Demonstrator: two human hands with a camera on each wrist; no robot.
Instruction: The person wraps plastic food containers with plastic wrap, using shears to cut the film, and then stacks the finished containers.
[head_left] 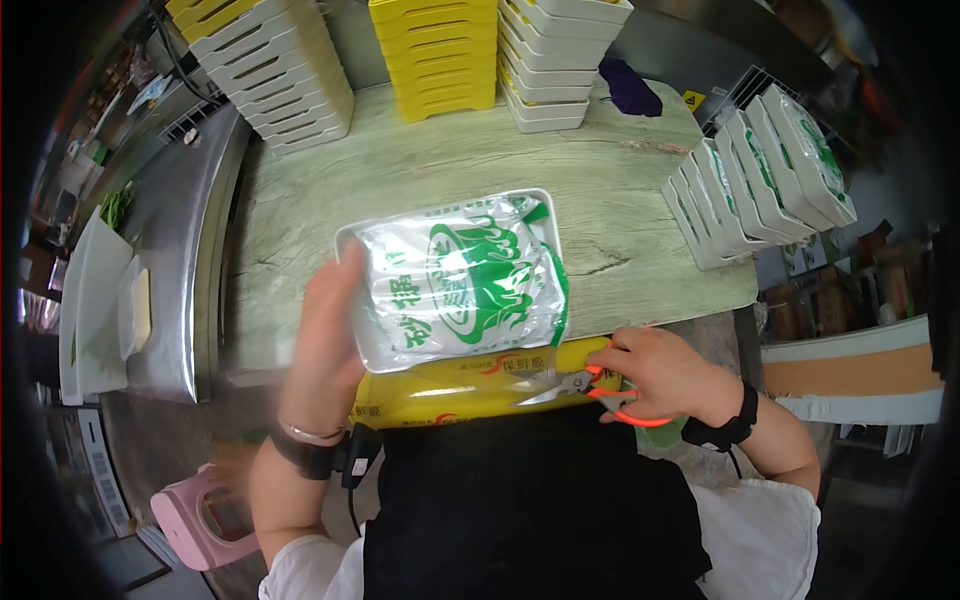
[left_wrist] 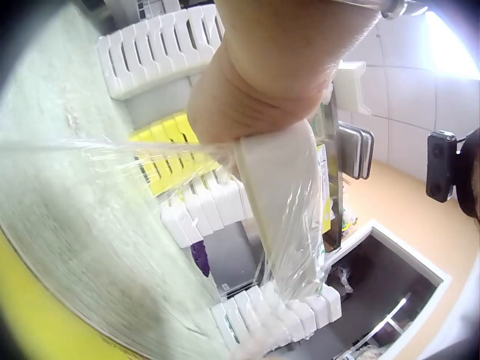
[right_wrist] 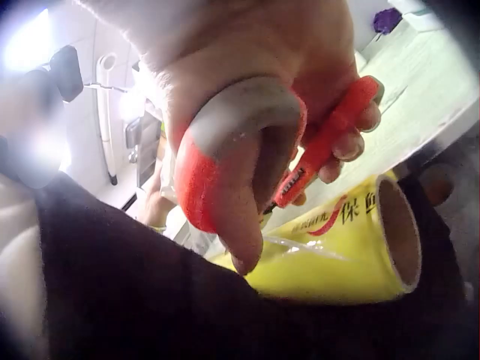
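A white tray [head_left: 347,290] with a green-printed bag [head_left: 470,275] in it is held at its left end by my left hand [head_left: 325,330], raised and tilted. Clear film stretches from the tray [left_wrist: 281,195] past the left hand [left_wrist: 262,82] in the left wrist view. My right hand [head_left: 665,370] grips orange-handled scissors [head_left: 610,395], thumb through one loop; their blades lie over the yellow film roll [head_left: 450,395]. In the right wrist view the right hand [right_wrist: 247,52] holds the scissors [right_wrist: 330,142] beside the roll [right_wrist: 322,262].
Stacked white trays [head_left: 290,90], yellow trays [head_left: 435,60] and more white trays [head_left: 550,70] stand along the back of the green table [head_left: 420,150]. Bagged trays [head_left: 750,190] stand on edge at the right. A purple cloth [head_left: 630,88] lies at the back. A pink container [head_left: 200,520] is lower left.
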